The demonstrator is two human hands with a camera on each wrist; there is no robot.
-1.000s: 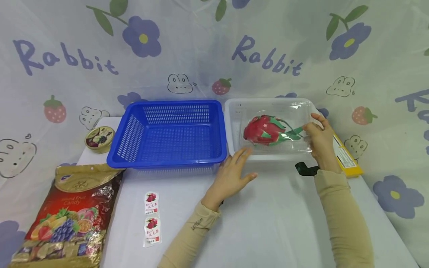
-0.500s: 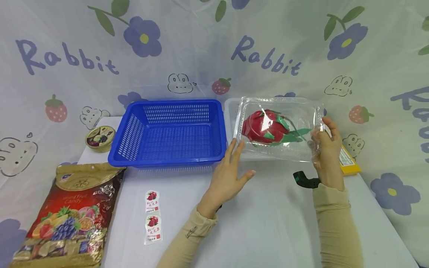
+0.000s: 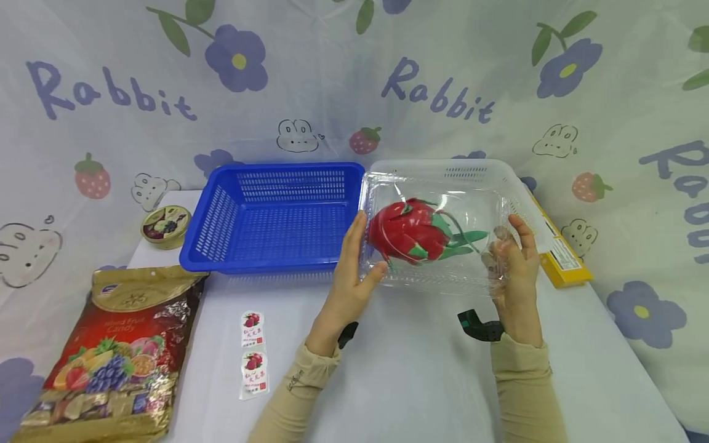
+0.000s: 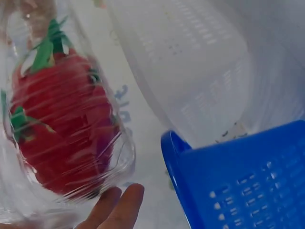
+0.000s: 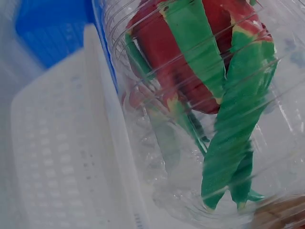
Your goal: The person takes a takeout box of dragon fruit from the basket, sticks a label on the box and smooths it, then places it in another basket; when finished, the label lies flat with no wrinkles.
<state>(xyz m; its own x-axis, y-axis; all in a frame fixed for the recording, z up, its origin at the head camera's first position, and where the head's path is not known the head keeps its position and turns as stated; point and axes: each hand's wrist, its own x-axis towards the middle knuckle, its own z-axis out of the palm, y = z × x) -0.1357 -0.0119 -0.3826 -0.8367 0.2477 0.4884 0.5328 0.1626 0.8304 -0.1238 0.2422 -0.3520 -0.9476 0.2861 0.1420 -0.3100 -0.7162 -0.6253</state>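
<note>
A clear plastic box (image 3: 471,203) with a red dragon fruit (image 3: 407,234) inside is held up in front of the white basket (image 3: 506,178). Its right end is gripped by my right hand (image 3: 520,280). My left hand (image 3: 346,283) holds the opposite end, thumb at the near edge and fingers along the side. Through the clear wall, the left wrist view shows the fruit's rounded red body (image 4: 66,124), with left fingertips (image 4: 126,200) at the box's end. Long green leaves (image 5: 240,105) point toward the right hand in the right wrist view.
A blue basket (image 3: 271,268) stands left of the white one. Further left are a round tin (image 3: 166,226) and a mixed fruit candy bag (image 3: 111,363). Two dragon fruit stickers (image 3: 253,354) lie on the white table (image 3: 421,381). A yellow box (image 3: 567,264) sits at the right.
The right hand has lifted the plastic box out of the white basket and brought it nearer and leftward. The left hand has moved from the basket's edge to hold the box's left end.
</note>
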